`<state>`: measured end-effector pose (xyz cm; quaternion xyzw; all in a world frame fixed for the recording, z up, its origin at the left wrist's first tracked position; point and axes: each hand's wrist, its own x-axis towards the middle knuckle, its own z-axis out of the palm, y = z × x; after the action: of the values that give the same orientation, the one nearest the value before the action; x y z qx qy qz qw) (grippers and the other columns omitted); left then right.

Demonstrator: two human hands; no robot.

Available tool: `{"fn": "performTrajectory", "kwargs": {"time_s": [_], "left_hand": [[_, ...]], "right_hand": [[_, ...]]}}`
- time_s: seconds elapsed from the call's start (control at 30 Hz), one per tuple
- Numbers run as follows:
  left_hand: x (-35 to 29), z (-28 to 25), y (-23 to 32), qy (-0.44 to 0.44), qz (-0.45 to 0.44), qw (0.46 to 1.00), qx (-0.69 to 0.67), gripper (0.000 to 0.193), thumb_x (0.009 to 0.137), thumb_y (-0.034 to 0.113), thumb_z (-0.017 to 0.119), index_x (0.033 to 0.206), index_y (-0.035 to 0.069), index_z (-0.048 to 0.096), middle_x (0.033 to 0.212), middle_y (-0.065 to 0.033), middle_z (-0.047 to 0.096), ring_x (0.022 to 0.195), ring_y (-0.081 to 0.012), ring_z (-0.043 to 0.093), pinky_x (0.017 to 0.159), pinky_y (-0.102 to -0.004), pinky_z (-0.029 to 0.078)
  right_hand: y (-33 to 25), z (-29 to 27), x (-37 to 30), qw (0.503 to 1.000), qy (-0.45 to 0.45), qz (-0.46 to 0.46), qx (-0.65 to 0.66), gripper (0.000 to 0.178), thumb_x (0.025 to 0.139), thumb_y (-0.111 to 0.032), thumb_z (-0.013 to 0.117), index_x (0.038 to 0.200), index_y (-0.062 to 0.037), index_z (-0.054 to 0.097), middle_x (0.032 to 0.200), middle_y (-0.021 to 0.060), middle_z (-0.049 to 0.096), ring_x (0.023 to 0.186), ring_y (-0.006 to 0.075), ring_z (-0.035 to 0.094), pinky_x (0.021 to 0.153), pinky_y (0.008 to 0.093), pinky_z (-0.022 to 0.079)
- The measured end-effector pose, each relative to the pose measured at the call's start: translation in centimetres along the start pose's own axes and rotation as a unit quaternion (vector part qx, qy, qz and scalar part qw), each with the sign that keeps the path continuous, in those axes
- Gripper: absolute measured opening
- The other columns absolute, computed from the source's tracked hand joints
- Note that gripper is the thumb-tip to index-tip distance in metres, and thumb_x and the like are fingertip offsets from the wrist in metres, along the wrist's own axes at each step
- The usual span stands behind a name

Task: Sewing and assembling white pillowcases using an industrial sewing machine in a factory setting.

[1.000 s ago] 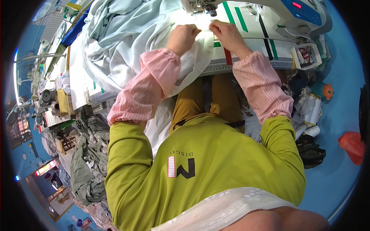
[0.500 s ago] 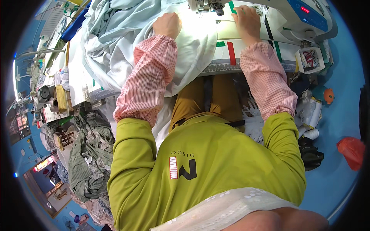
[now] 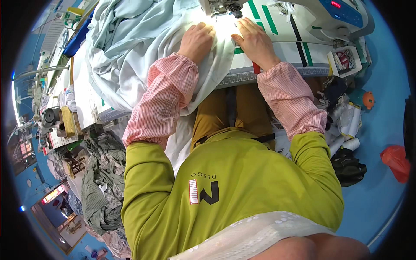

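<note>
left hand [image 3: 197, 42] on white fabric [image 3: 125, 78], edge overexposed; sewing machine [image 3: 321, 18] cropped

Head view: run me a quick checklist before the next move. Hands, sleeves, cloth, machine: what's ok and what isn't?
1. Left hand on the pale cloth: ok, it lies on the cloth.
2. Right hand well away from the machine head: not ok, its fingertips are close to it.
3. Pink sleeve covers back from the machine head: ok, both end at the wrists, nearer the body.
4. Cloth edge lined up under the machine head: cannot tell, glare washes it out.
5. Control panel powered: ok, red digits are lit.
</note>
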<state>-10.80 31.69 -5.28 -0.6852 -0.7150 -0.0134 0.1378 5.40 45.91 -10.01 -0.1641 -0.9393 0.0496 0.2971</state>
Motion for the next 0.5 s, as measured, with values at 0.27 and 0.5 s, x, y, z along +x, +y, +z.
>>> {"fn": "performTrajectory", "kwargs": {"time_s": [0.27,0.5], "left_hand": [[-0.3,1.3,-0.3,0.034,0.0,0.999,-0.043,0.032,0.088,0.008,0.053,0.115,0.0,0.067,0.117,-0.008,0.068,0.11,-0.0217,0.06,0.095,-0.0318,0.049],[-0.6,2.2,-0.4,0.103,0.013,0.994,-0.041,0.022,0.085,0.01,0.056,0.102,0.002,0.069,0.108,-0.0059,0.068,0.104,-0.0202,0.06,0.087,-0.032,0.052]], "right_hand": [[0.2,-0.1,0.1,0.998,0.01,0.053,-0.018,0.048,0.099,-0.036,0.056,0.125,0.0043,0.06,0.13,0.0184,0.062,0.127,0.0309,0.055,0.107,0.0399,0.043],[0.1,0.1,0.1,0.997,0.012,0.072,-0.022,0.048,0.098,-0.035,0.057,0.126,0.0042,0.059,0.13,0.0194,0.061,0.127,0.0328,0.055,0.107,0.0403,0.043]]}}
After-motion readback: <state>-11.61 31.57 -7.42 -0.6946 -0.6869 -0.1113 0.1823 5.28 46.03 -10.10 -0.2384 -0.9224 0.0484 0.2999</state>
